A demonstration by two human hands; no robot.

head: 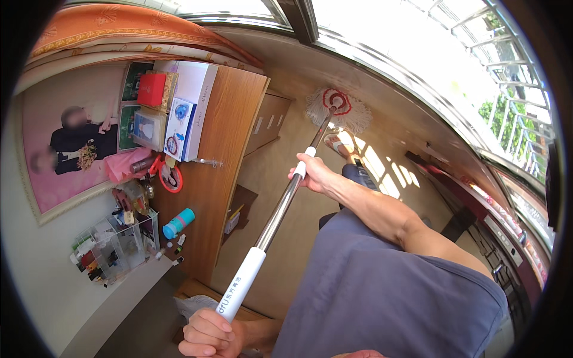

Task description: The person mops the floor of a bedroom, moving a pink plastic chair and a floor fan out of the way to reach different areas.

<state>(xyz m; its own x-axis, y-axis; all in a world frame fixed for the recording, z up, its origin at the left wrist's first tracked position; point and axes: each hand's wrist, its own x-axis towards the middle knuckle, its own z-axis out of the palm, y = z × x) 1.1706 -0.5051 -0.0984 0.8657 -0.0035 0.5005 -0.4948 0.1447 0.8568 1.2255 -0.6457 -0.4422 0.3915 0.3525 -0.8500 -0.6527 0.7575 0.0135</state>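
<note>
A string mop with a steel pole (281, 210) slants across the view. Its white strand head (358, 117), with a red-and-white centre, rests on the floor near the wall under the window. My right hand (313, 173) is closed around the white collar partway along the pole. At the lower left, my left hand (210, 333) grips the end of the white plastic handle (241, 279), which bears writing. My sandalled foot (336, 144) stands just below the mop head, beside patches of sunlight.
A wooden desk (219, 116) at left bears a photo album box (203, 112), a red-framed mirror (171, 178), a turquoise bottle (179, 223) and a clear organizer (118, 250). An orange curtain (134, 27) hangs above. At right are a window ledge and a dark red furniture edge (474, 203).
</note>
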